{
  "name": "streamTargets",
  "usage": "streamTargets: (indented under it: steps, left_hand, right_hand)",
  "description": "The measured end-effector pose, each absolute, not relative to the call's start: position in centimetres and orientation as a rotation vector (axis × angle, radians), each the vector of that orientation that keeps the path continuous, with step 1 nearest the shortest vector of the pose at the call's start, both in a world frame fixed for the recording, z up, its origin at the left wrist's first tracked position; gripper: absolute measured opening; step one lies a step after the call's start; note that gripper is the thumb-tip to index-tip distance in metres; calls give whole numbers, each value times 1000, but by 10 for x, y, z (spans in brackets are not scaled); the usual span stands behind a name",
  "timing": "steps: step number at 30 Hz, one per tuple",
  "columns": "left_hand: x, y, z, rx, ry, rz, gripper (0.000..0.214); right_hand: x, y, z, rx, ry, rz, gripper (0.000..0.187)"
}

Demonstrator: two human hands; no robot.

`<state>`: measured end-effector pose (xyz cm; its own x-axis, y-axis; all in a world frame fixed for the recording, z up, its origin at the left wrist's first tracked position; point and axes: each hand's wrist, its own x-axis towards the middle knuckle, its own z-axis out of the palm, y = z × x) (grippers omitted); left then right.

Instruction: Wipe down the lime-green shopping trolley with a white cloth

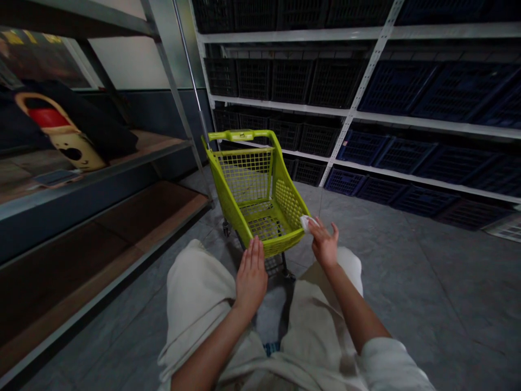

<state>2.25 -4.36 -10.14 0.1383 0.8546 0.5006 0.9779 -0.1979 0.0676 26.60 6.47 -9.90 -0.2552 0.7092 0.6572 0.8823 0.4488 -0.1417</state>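
Note:
A small yellow-green shopping cart [292, 190] stands between my knees, its basket bare inside and its handle on the far side. My left hand [251, 274] rests with straight fingers on the near left part of the basket's front rim. At the near right corner, my right hand [324, 243] presses a crumpled white wipe [308, 223] against the rim. The wipe sits under my fingertips, and the other fingers of that hand are partly spread.
On the left is a metal-framed shelf [171, 149] with a cartoon-faced bottle [75, 141] and a dark flat phone-like object [57, 177]. A thin metal pole [189, 60] rises beside the cart handle. White racks [280, 103] of black and blue crates [401, 87] line the back and right.

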Motion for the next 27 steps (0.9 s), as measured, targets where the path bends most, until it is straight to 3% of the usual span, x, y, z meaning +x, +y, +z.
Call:
streamTargets:
  steps: [5,11,16,21,27]
  left_hand:
    - [26,-41,-106,-2102,-1815,-686,83]
    - [23,-40,-106,-2110,-1809,-647,83]
    - [21,-43,-102,-2126,-1806,-630,81]
    - [22,-43,-103,-2139,-1797,-639,84]
    - [26,-40,-106,-2130,-1810,-722,87]
  right_hand:
    - [213,43,-104,-1362,-1928,-276,72]
    - [134,4,-101,-1100,-2126,-83,74]
    - [180,24,-95,-996,-2256,-88,75]
    - [247,61,-100,-1217,-2068,-231,67]
    - [205,43,-107,-1375,-1881,-273,69]
